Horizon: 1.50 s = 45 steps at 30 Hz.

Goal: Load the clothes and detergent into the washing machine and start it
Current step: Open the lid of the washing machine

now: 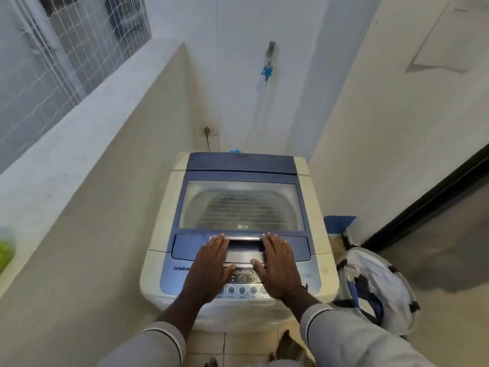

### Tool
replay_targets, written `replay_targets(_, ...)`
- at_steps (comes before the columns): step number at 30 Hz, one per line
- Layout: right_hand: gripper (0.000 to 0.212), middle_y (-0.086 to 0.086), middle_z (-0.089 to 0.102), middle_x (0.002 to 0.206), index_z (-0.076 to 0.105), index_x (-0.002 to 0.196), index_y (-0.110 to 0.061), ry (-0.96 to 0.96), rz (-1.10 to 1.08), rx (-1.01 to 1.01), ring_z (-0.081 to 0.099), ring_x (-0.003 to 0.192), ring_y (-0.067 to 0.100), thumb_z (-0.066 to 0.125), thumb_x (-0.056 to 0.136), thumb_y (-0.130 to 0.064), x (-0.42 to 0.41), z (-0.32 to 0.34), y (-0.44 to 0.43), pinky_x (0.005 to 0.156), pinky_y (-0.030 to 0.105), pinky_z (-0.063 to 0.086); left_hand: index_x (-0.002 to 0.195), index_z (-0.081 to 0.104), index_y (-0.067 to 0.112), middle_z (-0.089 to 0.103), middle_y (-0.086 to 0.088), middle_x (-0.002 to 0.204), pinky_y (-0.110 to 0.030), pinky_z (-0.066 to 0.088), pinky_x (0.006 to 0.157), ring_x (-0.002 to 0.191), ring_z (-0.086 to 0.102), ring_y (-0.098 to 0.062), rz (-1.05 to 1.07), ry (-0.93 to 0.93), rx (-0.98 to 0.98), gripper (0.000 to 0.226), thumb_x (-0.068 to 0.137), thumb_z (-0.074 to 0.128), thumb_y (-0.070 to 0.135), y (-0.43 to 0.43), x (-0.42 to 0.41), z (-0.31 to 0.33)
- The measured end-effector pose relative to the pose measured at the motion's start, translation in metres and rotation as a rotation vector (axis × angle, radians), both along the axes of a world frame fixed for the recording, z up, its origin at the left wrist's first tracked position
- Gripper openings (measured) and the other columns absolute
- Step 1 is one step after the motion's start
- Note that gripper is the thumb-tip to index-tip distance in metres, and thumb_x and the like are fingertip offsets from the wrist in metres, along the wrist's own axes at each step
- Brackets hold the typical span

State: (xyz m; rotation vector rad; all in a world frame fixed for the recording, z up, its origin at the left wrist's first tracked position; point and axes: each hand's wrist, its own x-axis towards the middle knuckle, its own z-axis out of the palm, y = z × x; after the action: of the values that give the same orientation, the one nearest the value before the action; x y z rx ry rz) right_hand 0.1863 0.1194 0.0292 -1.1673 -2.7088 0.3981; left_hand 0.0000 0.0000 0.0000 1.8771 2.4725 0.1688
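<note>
The blue-and-cream top-loading washing machine (309, 197) stood with its glass-windowed lid (240, 205) down, so I judged the task was at its opening step. The left hand (209, 263) and right hand (277, 263) lay flat. Their fingers (219, 242) were straight and released, touching the lid's front on either side of the silver handle (244, 246). The next move called for lifting the lid, then fetching the clothes (370, 274) from the white-and-blue laundry bag (399, 319) on the floor at the right.

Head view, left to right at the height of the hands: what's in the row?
green object at the left edge → left hand → right hand → laundry basket on the floor
</note>
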Motion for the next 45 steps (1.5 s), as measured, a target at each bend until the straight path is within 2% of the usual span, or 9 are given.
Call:
replay_targets(4,0.044,-0.003,0.054,0.123,0.052,0.129,-0.02,0.049,0.041,0.032,0.047,0.115,0.017,0.044,0.095,-0.046,-0.002,-0.001,-0.006,0.107,0.035,0.033,0.13,0.074,0.014,0.078,-0.001,0.121,-0.035,0.067,0.091,0.107,0.08,-0.019,-0.062,-0.106,0.004,0.058,0.095,0.047,0.051,0.005,-0.001,0.018)
replay_targets(10,0.032,-0.008,0.054,0.089,0.058,0.098,-0.025,0.022,0.051,0.024,0.045,0.085,0.014,0.035,0.097,-0.048,-0.015,-0.001,-0.002,0.092,0.033,0.038,0.1,0.073,0.022,0.07,0.005,0.088,-0.028,0.054,0.074,0.078,0.067,-0.015,-0.1,-0.122,0.059,0.042,0.102,0.039,0.048,0.013,0.001,0.002)
replay_targets(15,0.038,-0.008,0.057,0.081,0.058,0.087,-0.026,-0.043,0.056,0.042,0.052,0.084,0.016,0.031,0.098,-0.051,-0.03,-0.005,0.004,0.107,0.037,0.027,0.069,0.063,0.028,0.062,0.008,0.063,-0.028,0.05,0.051,0.054,0.062,-0.013,-0.111,-0.069,0.049,0.036,0.095,0.044,0.045,0.034,-0.004,0.0)
replay_targets(24,0.034,-0.011,0.048,0.073,0.05,0.079,-0.028,-0.043,0.051,0.087,0.045,0.076,0.014,0.029,0.099,-0.046,-0.03,-0.006,0.002,0.102,0.04,0.032,0.107,0.068,0.016,0.07,-0.005,0.107,-0.04,0.046,0.095,0.102,0.063,-0.027,-0.081,-0.154,-0.096,0.089,0.089,-0.006,0.062,0.036,0.001,0.012)
replay_targets(29,0.045,-0.01,0.046,0.069,0.048,0.076,-0.027,-0.003,0.08,0.12,0.042,0.071,0.014,0.019,0.101,-0.052,-0.028,0.012,0.006,0.098,0.038,0.035,0.094,0.067,0.018,0.055,0.004,0.085,-0.034,0.035,0.082,0.081,0.048,-0.02,-0.042,-0.18,-0.002,0.071,0.098,0.009,0.059,0.034,-0.004,0.023)
replay_targets(35,0.057,-0.008,0.045,0.056,0.049,0.064,-0.026,0.061,0.066,0.19,0.043,0.056,0.014,0.02,0.099,-0.061,-0.041,0.072,0.03,0.078,0.039,0.039,0.076,0.072,0.021,0.061,0.006,0.066,-0.031,0.037,0.067,0.063,0.055,-0.017,-0.026,-0.116,0.157,0.067,0.099,0.02,0.056,0.056,-0.014,0.088)
replay_targets(39,0.066,-0.003,0.055,0.052,0.061,0.061,-0.02,0.03,0.05,0.313,0.047,0.049,0.017,0.022,0.098,-0.058,-0.061,0.122,0.058,0.071,0.037,0.042,0.093,0.081,0.018,0.08,-0.005,0.085,-0.033,0.043,0.066,0.077,0.073,-0.026,-0.028,-0.049,0.167,0.08,0.097,0.012,0.059,0.083,-0.03,0.145)
replay_targets(43,0.064,-0.004,0.051,0.048,0.059,0.057,-0.02,0.104,0.049,0.401,0.044,0.044,0.013,0.027,0.097,-0.058,-0.08,0.167,0.089,0.053,0.029,0.033,0.087,0.075,0.017,0.073,-0.004,0.079,-0.036,0.05,0.068,0.075,0.067,-0.023,0.007,0.001,0.166,0.09,0.087,-0.001,0.066,0.116,-0.051,0.19)
replay_targets(45,0.064,-0.002,0.055,0.049,0.061,0.058,-0.021,0.148,0.048,0.425,0.048,0.046,0.014,0.028,0.096,-0.06,-0.091,0.183,0.107,0.051,0.027,0.027,0.079,0.069,0.018,0.064,0.002,0.072,-0.035,0.041,0.062,0.07,0.058,-0.021,0.026,0.004,0.183,0.081,0.091,0.007,0.068,0.132,-0.061,0.211)
